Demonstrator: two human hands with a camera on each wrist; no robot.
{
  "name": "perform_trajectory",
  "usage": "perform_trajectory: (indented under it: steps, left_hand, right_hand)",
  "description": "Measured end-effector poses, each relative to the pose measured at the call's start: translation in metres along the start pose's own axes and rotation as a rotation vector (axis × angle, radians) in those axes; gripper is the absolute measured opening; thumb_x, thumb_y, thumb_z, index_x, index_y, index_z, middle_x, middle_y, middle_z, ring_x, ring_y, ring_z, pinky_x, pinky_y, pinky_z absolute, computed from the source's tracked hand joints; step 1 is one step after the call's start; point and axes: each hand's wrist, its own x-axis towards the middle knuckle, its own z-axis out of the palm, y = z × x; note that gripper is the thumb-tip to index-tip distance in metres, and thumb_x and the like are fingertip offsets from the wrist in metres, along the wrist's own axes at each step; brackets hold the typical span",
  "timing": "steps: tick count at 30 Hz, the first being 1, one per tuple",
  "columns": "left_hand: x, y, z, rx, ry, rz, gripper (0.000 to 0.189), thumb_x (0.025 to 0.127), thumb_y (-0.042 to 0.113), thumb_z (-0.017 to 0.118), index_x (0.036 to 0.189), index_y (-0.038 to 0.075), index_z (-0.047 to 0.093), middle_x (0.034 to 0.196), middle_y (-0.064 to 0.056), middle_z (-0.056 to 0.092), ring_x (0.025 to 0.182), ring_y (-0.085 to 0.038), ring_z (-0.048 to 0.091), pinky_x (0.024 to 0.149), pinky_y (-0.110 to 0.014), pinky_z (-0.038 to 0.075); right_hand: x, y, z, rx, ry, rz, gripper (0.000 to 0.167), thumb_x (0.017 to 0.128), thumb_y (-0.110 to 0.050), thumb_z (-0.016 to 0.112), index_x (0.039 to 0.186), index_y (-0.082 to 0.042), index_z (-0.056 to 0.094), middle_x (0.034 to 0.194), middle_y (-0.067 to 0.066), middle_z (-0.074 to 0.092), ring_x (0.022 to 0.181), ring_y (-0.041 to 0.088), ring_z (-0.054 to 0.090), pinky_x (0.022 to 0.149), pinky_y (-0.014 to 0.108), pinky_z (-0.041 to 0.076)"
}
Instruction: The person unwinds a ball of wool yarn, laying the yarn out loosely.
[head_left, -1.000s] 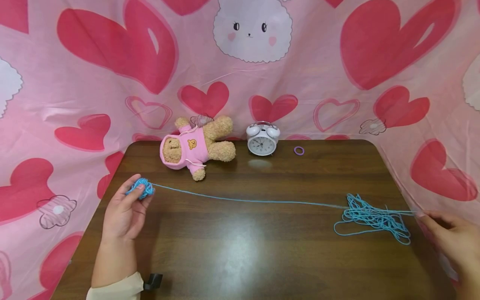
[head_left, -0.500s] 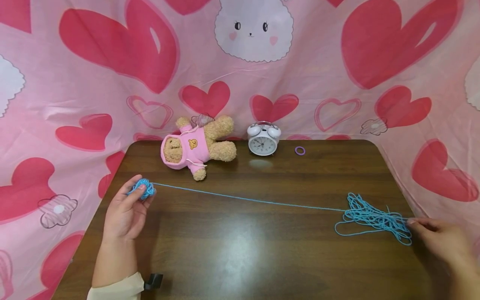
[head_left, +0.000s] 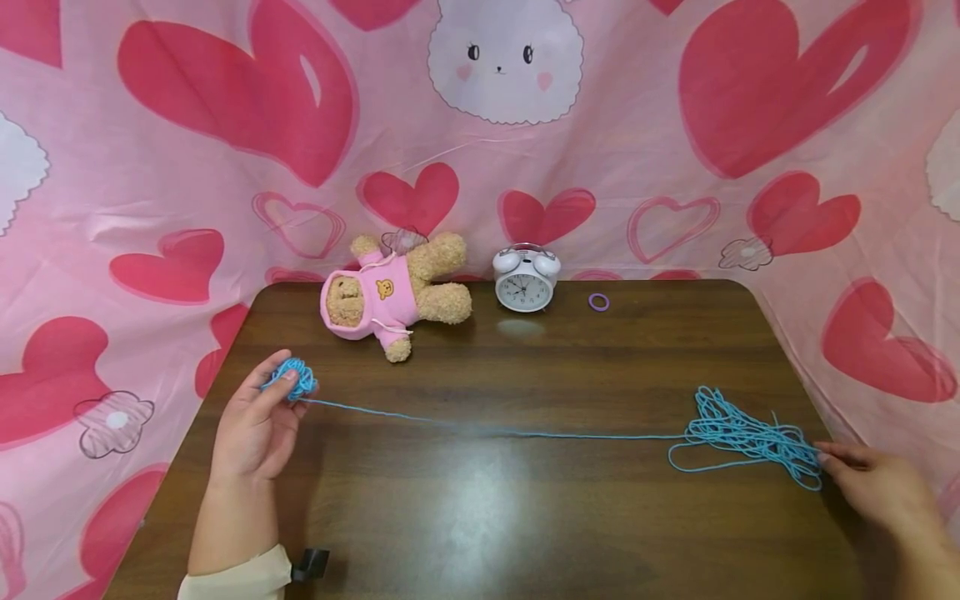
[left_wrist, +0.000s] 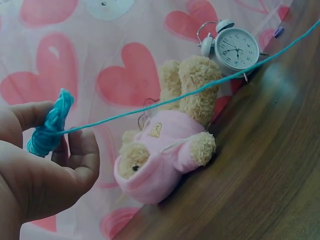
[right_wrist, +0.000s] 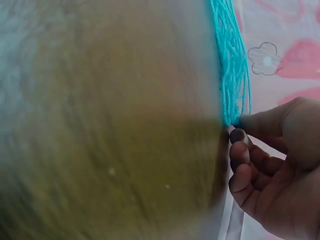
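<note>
My left hand (head_left: 255, 425) grips a small wound ball of blue yarn (head_left: 302, 379) between thumb and fingers above the table's left side. In the left wrist view, the ball (left_wrist: 49, 131) sits between the thumb and fingers, with one strand (left_wrist: 187, 94) leading off it. Across the table that strand (head_left: 570, 435) runs to a loose heap of blue yarn (head_left: 750, 437) on the right. At the heap's right end my right hand (head_left: 877, 487) pinches the yarn. The right wrist view shows its thumb and fingertip meeting at the end of the yarn loops (right_wrist: 232, 65).
A teddy bear in a pink hoodie (head_left: 390, 292) lies at the back of the brown table (head_left: 480, 367). Beside it stand a white alarm clock (head_left: 525, 283) and, farther right, a purple ring (head_left: 598, 302). A pink heart-patterned cloth (head_left: 480, 150) hangs behind the table.
My right hand has come left and slightly down, to the end of the yarn heap. The strand was tauter half a second ago and now sags lower. My left hand has shifted slightly right.
</note>
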Motion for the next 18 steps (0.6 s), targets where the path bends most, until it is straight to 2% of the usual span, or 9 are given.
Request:
perform_trajectory:
  steps: [5,10,13,16,18]
  left_hand:
    - [0.001,-0.001,0.001,-0.012,-0.01,0.009,0.027,0.106,-0.003,0.05,0.122,0.009,0.068,0.097,-0.007,0.07,0.085,-0.019,0.07,0.076,-0.026,0.055]
    - [0.001,-0.001,0.003,-0.013,-0.012,0.008,0.027,0.106,-0.003,0.051,0.124,0.007,0.068,0.1,-0.006,0.069,0.087,-0.018,0.07,0.077,-0.026,0.056]
    - [0.0,-0.001,0.004,-0.003,-0.012,0.008,0.027,0.106,-0.002,0.052,0.126,0.007,0.067,0.101,-0.005,0.069,0.086,-0.017,0.069,0.075,-0.025,0.055]
    - [0.001,-0.001,0.005,-0.01,-0.014,0.008,0.028,0.106,-0.002,0.05,0.125,0.008,0.068,0.099,-0.006,0.07,0.084,-0.017,0.069,0.071,-0.024,0.055]
    - [0.001,-0.002,0.006,-0.008,-0.017,0.008,0.028,0.106,-0.002,0.05,0.124,0.009,0.068,0.097,-0.006,0.07,0.081,-0.016,0.069,0.068,-0.023,0.055]
  right_hand:
    - [-0.004,-0.005,-0.006,0.005,0.008,0.002,0.023,0.098,-0.01,0.063,0.11,0.008,0.071,0.097,0.036,0.07,0.085,0.05,0.065,0.059,0.031,0.04]
    - [-0.006,-0.011,-0.012,0.004,0.036,-0.001,0.025,0.099,-0.015,0.063,0.11,0.006,0.072,0.096,0.036,0.07,0.081,0.051,0.065,0.056,0.031,0.041]
    - [-0.004,-0.019,-0.012,0.029,0.059,-0.003,0.03,0.1,-0.02,0.064,0.114,0.005,0.071,0.093,0.031,0.073,0.07,0.019,0.067,0.055,0.029,0.041]
    - [-0.003,-0.033,-0.01,0.058,0.076,-0.016,0.036,0.101,-0.026,0.065,0.118,0.006,0.071,0.093,0.025,0.075,0.067,-0.01,0.05,0.056,0.027,0.04]
    - [-0.001,-0.046,-0.01,0.058,0.077,-0.022,0.038,0.101,-0.029,0.066,0.119,0.005,0.071,0.095,0.025,0.075,0.07,-0.013,0.047,0.057,0.027,0.039]
